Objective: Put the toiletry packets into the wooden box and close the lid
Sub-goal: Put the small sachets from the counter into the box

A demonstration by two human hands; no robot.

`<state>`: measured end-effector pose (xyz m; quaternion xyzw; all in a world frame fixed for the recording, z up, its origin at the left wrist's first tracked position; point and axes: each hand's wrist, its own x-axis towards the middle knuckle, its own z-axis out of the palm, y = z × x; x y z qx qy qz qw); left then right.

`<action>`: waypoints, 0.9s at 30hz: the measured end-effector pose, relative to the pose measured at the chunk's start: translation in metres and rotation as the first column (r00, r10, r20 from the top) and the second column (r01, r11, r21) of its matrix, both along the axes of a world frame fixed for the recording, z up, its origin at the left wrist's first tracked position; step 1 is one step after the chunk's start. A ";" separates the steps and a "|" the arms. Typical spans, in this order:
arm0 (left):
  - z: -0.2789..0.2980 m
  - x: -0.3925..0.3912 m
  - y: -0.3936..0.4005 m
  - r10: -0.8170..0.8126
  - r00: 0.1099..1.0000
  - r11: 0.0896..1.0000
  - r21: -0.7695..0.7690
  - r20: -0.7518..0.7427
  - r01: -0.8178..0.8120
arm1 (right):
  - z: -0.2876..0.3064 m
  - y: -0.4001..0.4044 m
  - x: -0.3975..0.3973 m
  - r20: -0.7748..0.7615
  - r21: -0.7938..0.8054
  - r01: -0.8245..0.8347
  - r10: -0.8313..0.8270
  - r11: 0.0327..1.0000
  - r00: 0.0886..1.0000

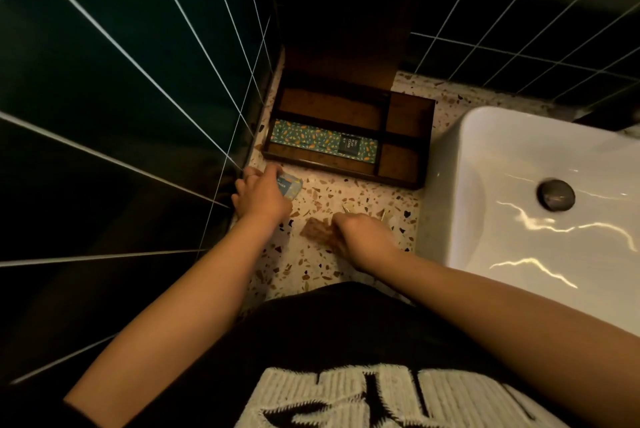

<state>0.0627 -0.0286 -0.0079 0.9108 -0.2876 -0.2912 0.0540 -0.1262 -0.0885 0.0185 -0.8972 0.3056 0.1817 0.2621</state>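
The wooden box (408, 182) stands open on the terrazzo counter, its lid (346, 47) raised against the back wall. One long teal patterned packet (311, 138) lies in the front long compartment; the other compartments look bare. My left hand (261, 194) is closed around a small blue packet (290, 187) just in front of the box's left corner. My right hand (360, 235) rests on the counter over a brownish packet (313, 229), fingers on it. Pale packet corners (386, 216) stick out past my right hand.
A white basin (519, 157) with a dark drain fills the right side, close to the box and my right arm. Dark tiled walls (121, 98) close off the left and back. The counter (346, 192) is narrow between wall and basin.
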 end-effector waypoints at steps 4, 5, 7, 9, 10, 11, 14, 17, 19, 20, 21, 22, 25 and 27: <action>0.005 -0.001 -0.005 -0.047 0.999 0.998 0.035 0.026 0.046 | 0.013 -0.005 -0.009 0.047 0.034 0.112 -0.114 0.993 0.992; 0.006 -0.001 -0.006 -0.057 0.998 0.998 0.041 0.031 0.056 | 0.016 -0.005 -0.011 0.055 0.039 0.138 -0.140 0.990 0.989; 0.007 -0.002 -0.007 -0.074 0.997 0.996 0.052 0.036 0.072 | 0.020 -0.008 -0.014 0.074 0.042 0.178 -0.181 0.983 0.981; 0.006 -0.003 -0.007 -0.075 0.997 0.996 0.049 0.024 0.074 | 0.024 -0.009 -0.017 0.088 0.049 0.214 -0.218 0.976 0.972; 0.006 -0.004 -0.007 -0.071 0.997 0.997 0.044 0.008 0.070 | 0.025 -0.009 -0.018 0.092 0.056 0.231 -0.236 0.971 0.967; 0.005 -0.006 -0.006 -0.067 0.998 0.997 0.041 -0.010 0.068 | 0.027 -0.010 -0.020 0.094 0.060 0.244 -0.248 0.968 0.964; 0.005 -0.009 -0.004 -0.100 0.992 0.994 0.028 -0.076 0.103 | 0.029 -0.010 -0.025 0.108 0.053 0.267 -0.271 0.962 0.956; 0.007 -0.015 0.000 -0.144 0.986 0.990 -0.025 -0.081 0.142 | 0.032 -0.012 -0.030 0.109 0.055 0.300 -0.304 0.952 0.946; 0.007 -0.020 0.004 -0.142 0.988 0.987 -0.079 -0.064 0.137 | 0.034 -0.013 -0.032 0.108 0.057 0.324 -0.328 0.944 0.938; 0.007 -0.021 0.006 -0.128 0.989 0.986 -0.112 -0.074 0.119 | 0.034 -0.014 -0.032 0.110 0.055 0.333 -0.337 0.941 0.935; 0.006 -0.022 0.007 -0.103 0.990 0.985 -0.149 -0.096 0.088 | 0.035 -0.014 -0.033 0.112 0.052 0.341 -0.345 0.939 0.932; 0.006 -0.023 0.007 -0.069 0.989 0.981 -0.188 -0.129 0.044 | 0.036 -0.015 -0.034 0.118 0.049 0.347 -0.350 0.937 0.929; 0.010 -0.021 0.004 0.046 0.969 0.971 -0.219 -0.245 -0.101 | 0.038 -0.017 -0.034 0.138 0.045 0.359 -0.361 0.932 0.922; 0.013 -0.019 0.002 0.088 0.946 0.965 -0.208 -0.313 -0.159 | 0.040 -0.019 -0.033 0.151 0.049 0.378 -0.381 0.925 0.912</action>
